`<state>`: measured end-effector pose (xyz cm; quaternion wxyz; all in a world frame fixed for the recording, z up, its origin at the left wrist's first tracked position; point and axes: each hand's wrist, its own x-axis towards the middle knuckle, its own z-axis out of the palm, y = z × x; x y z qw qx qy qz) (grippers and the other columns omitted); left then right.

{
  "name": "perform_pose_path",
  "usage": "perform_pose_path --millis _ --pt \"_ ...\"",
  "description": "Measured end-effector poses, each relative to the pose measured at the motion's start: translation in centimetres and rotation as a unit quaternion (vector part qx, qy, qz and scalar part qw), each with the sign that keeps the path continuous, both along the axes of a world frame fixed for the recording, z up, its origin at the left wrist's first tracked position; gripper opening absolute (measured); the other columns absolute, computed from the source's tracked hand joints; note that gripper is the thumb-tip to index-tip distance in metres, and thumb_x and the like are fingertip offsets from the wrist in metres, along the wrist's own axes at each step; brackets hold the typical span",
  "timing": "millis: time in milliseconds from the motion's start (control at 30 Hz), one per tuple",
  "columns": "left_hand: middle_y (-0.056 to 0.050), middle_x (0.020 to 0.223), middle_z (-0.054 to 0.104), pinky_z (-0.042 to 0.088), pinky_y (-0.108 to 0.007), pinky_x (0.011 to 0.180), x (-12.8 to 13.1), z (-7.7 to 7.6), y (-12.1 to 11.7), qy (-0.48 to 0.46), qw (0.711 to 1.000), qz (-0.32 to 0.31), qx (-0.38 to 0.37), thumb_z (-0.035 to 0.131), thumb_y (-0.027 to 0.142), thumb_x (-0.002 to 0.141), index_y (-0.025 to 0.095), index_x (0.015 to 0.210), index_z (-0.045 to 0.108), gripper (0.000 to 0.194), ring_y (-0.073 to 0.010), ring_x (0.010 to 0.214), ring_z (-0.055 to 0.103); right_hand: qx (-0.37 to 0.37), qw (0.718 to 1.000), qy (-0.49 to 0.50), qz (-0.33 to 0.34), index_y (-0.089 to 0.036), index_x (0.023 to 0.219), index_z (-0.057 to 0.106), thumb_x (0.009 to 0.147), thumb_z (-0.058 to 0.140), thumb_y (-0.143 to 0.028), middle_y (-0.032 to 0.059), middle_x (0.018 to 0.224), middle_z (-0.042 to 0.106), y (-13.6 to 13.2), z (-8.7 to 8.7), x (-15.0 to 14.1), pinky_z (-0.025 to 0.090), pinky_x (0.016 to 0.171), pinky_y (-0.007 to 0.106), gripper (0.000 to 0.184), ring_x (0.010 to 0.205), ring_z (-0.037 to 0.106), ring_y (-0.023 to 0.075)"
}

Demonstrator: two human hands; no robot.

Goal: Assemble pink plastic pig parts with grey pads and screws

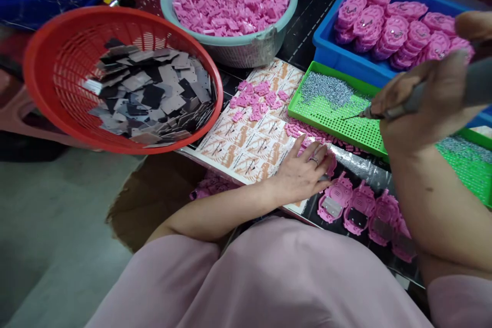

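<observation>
My right hand (423, 92) grips a grey electric screwdriver (411, 102), its thin bit pointing left over a green perforated tray (334, 125). Small silvery screws (326, 89) lie heaped at that tray's far side. My left hand (303, 171) rests palm down with its fingers spread, partly covering a pink plastic casing (331, 164) at the left end of a row. Along the table's front edge run more pink casings (359, 207), each with a flat plate on its lower part; my right forearm hides the end of the row.
A red basket (123, 15) of dark and grey plates stands at left. Behind are a grey-green basin (230, 41) of pink parts and a blue bin (321, 43) of stacked pink pieces. Loose pink parts (257, 100) lie on patterned board (246, 148). Another green tray (467, 164) sits right.
</observation>
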<state>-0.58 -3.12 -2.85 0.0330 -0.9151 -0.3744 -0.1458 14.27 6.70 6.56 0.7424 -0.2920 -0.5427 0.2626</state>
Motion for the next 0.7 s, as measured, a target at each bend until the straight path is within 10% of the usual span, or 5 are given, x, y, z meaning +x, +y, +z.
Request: perform_pose_path --millis 167,700 --pt "-0.009 0.135 0.056 0.022 -0.055 0.116 0.0 0.1 0.0 0.006 1.0 0.002 -0.019 0.04 0.055 0.095 0.018 0.128 0.055 0.052 -0.0273 0.129 0.045 0.061 0.998 -0.015 0.026 -0.017 0.1 0.053 0.081 0.069 -0.042 -0.0147 0.041 0.042 3.8 -2.5 -0.5 0.033 0.028 0.02 0.036 0.027 0.041 0.0073" --pt "-0.008 0.131 0.058 0.02 -0.058 0.118 0.0 0.2 -0.1 -0.01 1.0 0.002 -0.027 0.042 0.052 0.095 0.016 0.129 0.055 0.051 -0.0278 0.125 0.047 -0.037 0.998 -0.057 -0.009 -0.026 0.09 0.047 0.075 0.068 -0.059 -0.0144 0.039 0.04 3.8 -3.4 -1.4 0.033 0.031 0.027 0.042 0.028 0.04 0.01"
